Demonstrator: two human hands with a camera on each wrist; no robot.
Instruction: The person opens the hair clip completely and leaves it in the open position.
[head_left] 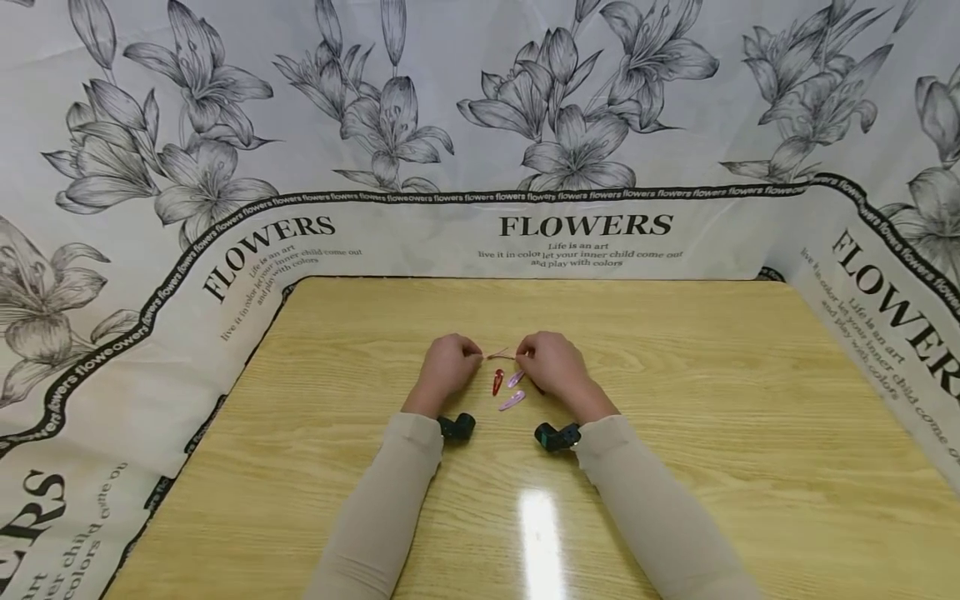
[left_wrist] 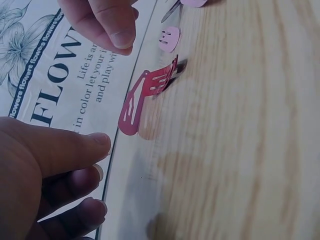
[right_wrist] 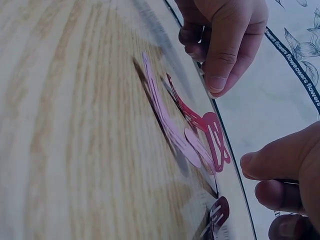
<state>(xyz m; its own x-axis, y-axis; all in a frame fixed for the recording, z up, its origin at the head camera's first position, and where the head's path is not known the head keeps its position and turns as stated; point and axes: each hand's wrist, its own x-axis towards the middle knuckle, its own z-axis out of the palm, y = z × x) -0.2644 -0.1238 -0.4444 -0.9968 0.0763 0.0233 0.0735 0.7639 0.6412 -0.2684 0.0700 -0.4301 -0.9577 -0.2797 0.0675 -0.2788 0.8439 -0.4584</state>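
Observation:
A rose-red snap hair clip, bent open, lies between my two hands. My left hand is at its left end, thumb and index finger close together. From the other side my right hand has its fingertips near the clip's right end. Both wrist views show gaps between the fingertips and the rose-red clip. A red clip lies just nearer to me, beside a small lilac clip and a longer lilac one. By my right hand, a dark maroon clip shows in the right wrist view.
The wood-grain table spreads around the hands. White cloth with black flower prints rises behind and at both sides. A black camera sits on the right wrist, another on the left.

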